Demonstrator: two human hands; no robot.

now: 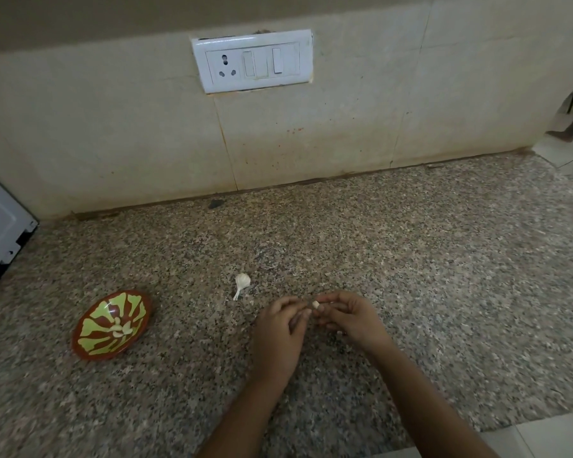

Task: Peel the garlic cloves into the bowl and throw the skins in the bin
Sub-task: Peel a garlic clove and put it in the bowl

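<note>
Both hands meet low over the speckled grey-brown granite counter [411,259]. The right hand [348,320] pinches a small pale garlic clove [315,305] at its fingertips, and the left hand [278,328] curls its fingers against the same clove, though blur hides how firmly it grips. Just beyond the left hand a white papery garlic piece with a thin stem [242,281] lies on the counter, and well to the left sits a round red-brown bowl with a yellow-green pattern [93,325], holding a few peeled cloves [121,329].
</note>
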